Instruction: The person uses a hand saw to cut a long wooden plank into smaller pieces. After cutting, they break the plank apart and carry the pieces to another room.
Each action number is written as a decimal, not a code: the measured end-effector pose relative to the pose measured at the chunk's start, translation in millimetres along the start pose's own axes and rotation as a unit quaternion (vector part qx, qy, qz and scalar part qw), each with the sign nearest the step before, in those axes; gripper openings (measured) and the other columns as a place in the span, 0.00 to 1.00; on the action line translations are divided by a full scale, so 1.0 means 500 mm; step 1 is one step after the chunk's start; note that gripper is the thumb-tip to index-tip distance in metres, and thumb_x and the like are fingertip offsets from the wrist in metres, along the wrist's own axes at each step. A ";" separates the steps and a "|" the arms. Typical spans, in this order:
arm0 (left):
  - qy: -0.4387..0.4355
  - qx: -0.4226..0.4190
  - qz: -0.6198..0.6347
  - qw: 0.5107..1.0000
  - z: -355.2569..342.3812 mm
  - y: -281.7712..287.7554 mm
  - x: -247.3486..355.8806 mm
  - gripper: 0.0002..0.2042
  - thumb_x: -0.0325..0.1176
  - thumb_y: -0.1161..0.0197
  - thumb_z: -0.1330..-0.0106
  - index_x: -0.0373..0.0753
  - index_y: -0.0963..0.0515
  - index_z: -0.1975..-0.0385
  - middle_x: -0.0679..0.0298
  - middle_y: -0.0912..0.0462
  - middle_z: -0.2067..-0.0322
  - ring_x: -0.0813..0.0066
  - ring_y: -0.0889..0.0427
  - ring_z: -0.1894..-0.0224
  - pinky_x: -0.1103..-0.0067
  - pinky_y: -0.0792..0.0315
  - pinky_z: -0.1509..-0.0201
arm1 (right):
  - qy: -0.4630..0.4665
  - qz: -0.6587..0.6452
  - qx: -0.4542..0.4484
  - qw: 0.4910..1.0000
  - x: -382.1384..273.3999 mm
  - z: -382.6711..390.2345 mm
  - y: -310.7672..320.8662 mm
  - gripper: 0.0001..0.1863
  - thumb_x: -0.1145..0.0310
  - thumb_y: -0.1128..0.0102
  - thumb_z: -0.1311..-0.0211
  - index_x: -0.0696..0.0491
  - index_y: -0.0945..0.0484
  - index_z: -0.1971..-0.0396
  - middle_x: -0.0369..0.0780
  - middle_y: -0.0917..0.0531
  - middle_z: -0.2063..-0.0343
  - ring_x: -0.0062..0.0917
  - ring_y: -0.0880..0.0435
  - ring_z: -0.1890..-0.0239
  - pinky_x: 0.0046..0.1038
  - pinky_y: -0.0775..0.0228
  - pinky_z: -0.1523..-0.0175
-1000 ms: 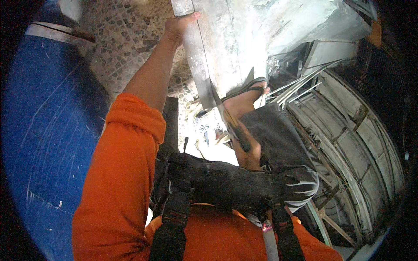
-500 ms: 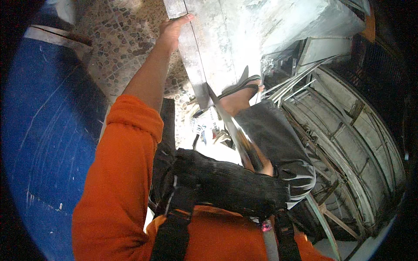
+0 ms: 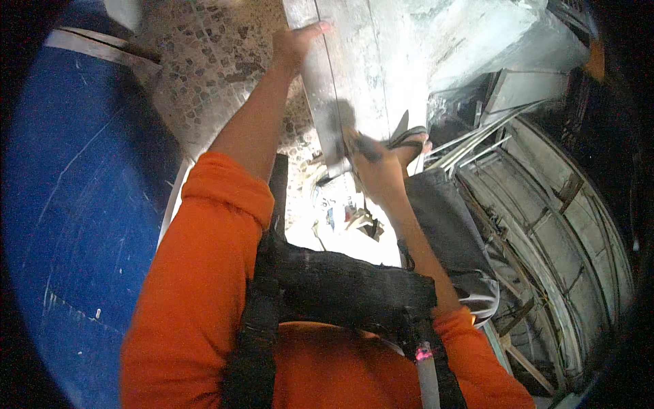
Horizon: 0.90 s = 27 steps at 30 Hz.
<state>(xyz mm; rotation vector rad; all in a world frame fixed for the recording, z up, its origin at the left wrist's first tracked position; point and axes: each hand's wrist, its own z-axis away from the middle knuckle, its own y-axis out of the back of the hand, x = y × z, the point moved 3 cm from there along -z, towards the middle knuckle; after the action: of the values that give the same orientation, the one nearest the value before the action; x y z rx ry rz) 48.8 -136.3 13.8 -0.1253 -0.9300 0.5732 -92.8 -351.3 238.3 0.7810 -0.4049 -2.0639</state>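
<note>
A pale, flat board (image 3: 354, 75) with a dark lengthwise line stretches away in front of me. My left hand (image 3: 298, 46) grips its left edge near the far end, a finger laid over the top face. At the board's near end is my right hand (image 3: 379, 170), closed around the handle of a handsaw (image 3: 368, 146). Most of the saw blade is hidden now, at or below the board's edge. Just beyond the right hand, my foot in a dark sandal (image 3: 409, 142) rests on the board.
On the left stands a scratched blue panel (image 3: 88, 204). Stone-patterned floor (image 3: 204, 75) lies beyond it. Scraps and printed paper (image 3: 340, 208) litter the bright ground below the board. To the right lean thin strips (image 3: 470, 143) and a curved ribbed frame (image 3: 545, 204).
My right hand has moved forward from near my lap to the board's edge, carrying the saw with it; the long blade seen before is now mostly hidden. The left hand keeps its hold.
</note>
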 end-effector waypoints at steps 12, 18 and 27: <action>0.022 -0.019 0.052 0.998 -0.011 0.002 0.003 0.21 0.35 0.22 0.46 0.31 0.17 0.55 0.53 0.13 0.58 0.62 0.13 0.59 0.67 0.19 0.52 | -0.120 0.067 0.035 0.990 0.078 0.543 0.164 0.28 0.65 0.38 0.33 0.50 0.29 0.33 0.40 0.14 0.49 0.26 0.13 0.52 0.27 0.22 0.55; 0.060 -0.005 0.078 0.995 0.026 -0.048 0.041 0.21 0.32 0.20 0.49 0.29 0.16 0.57 0.51 0.12 0.59 0.60 0.12 0.60 0.66 0.18 0.53 | -0.117 0.020 0.019 0.993 -0.024 0.136 0.047 0.27 0.67 0.39 0.33 0.51 0.28 0.34 0.41 0.14 0.49 0.27 0.14 0.52 0.27 0.22 0.52; -0.009 0.002 0.060 0.998 0.024 -0.028 0.050 0.19 0.34 0.20 0.48 0.34 0.14 0.58 0.58 0.12 0.61 0.64 0.13 0.61 0.68 0.19 0.54 | -0.161 -0.031 0.036 0.986 0.046 0.474 0.133 0.25 0.69 0.40 0.33 0.53 0.26 0.36 0.43 0.15 0.49 0.28 0.14 0.51 0.27 0.24 0.49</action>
<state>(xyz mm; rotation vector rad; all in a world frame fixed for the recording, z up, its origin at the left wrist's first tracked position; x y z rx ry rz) 56.4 -136.9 43.8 -0.1740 -0.9430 0.6877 -218.1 -408.7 443.4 0.5053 -0.6439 -2.2506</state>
